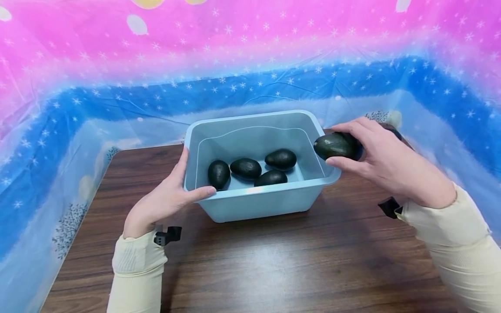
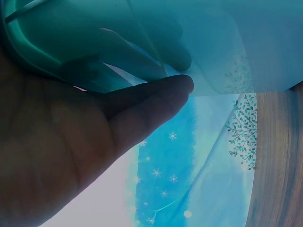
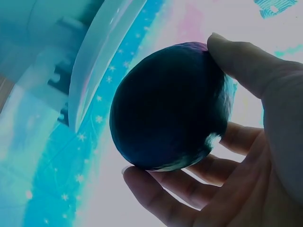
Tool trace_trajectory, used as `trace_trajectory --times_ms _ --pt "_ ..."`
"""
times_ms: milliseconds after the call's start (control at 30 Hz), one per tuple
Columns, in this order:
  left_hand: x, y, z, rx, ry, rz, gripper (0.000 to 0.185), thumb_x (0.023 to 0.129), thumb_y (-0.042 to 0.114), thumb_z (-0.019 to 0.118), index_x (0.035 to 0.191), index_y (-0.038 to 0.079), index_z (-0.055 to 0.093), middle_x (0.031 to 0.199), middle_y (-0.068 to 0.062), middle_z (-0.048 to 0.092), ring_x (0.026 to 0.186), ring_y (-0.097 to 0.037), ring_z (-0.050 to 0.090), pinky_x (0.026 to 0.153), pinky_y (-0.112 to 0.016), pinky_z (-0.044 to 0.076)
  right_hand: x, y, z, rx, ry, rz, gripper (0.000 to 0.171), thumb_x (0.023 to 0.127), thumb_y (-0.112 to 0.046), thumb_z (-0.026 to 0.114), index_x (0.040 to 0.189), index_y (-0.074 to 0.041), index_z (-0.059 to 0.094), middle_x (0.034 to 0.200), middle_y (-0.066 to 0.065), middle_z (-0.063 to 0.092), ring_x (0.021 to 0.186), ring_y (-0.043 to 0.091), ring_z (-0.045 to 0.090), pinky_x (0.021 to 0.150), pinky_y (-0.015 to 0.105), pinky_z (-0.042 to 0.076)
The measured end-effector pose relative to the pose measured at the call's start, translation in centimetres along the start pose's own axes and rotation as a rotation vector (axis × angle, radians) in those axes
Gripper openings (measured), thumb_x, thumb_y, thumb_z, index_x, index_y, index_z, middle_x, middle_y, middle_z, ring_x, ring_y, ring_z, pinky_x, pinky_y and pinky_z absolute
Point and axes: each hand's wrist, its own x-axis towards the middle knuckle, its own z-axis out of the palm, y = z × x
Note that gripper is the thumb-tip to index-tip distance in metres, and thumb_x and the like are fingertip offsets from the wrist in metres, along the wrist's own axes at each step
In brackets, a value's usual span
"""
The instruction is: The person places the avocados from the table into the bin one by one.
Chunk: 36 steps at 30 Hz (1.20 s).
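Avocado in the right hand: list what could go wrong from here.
The avocado, gripped by the right hand, sits about over the right rim of the bin; let go there, it might fall outside onto the table. Dropped inside, it could strike the four avocados. The left hand holds one corner only, so the bin may slide.

Dark avocado (image 1: 335, 145) held at bin rim.
Skin dark green, pebbled, intact; lying lengthwise above right rim of light blue bin (image 1: 258, 204), which contains four similar avocados (image 1: 245, 168).
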Motion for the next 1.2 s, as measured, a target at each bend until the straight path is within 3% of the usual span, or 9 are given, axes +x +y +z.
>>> trace_trajectory --times_ms 233,467,700,1000,1200 --pt "0.0 -0.1 0.0 0.031 -0.006 -0.020 0.109 0.088 0.046 0.069 0.148 0.042 -0.022 0.157 0.017 -0.017 0.146 -0.019 0.000 0.110 -0.060 0.021 1.0 -0.7 1.2 0.043 -0.033 -0.001 0.064 0.087 -0.046 0.071 0.138 -0.012 0.053 0.120 0.006 0.053 0.101 0.018 0.049 0.079 0.037 0.043" --pt "-0.1 -0.2 0.0 0.034 0.002 -0.022 0.109 0.088 0.046 0.069 0.148 0.043 -0.022 0.158 0.016 -0.016 0.146 -0.020 0.001 0.109 -0.060 0.022 2.1 -1.6 2.1 0.075 -0.080 -0.020 0.065 0.088 -0.053 0.065 0.139 -0.015 0.050 0.126 0.004 0.049 0.105 0.018 0.049 0.087 0.039 0.044" --pt "0.0 -0.2 0.1 0.024 0.012 -0.018 0.108 0.088 0.046 0.070 0.148 0.044 -0.020 0.157 0.019 -0.015 0.146 -0.015 0.003 0.110 -0.057 0.024 2.5 -1.7 1.9 0.063 -0.045 -0.057 0.064 0.092 -0.050 0.062 0.141 -0.011 0.048 0.139 0.008 0.044 0.116 0.023 0.048 0.098 0.045 0.040" --pt "0.0 -0.1 -0.3 0.045 0.018 -0.030 0.108 0.087 0.048 0.069 0.147 0.046 -0.021 0.156 0.023 -0.016 0.145 -0.014 0.002 0.110 -0.056 0.023 1.9 -0.1 0.5 0.053 0.061 -0.071 0.052 0.091 -0.035 0.069 0.134 -0.007 0.056 0.132 0.010 0.051 0.122 0.026 0.046 0.099 0.048 0.040" --pt "0.0 -0.1 -0.2 0.030 0.014 -0.027 0.108 0.088 0.048 0.069 0.148 0.047 -0.020 0.156 0.023 -0.016 0.145 -0.014 0.004 0.110 -0.056 0.024 1.4 2.9 -1.2 0.007 0.034 0.058 0.059 0.094 -0.038 0.065 0.139 -0.004 0.050 0.139 0.019 0.046 0.128 0.039 0.040 0.102 0.059 0.032"
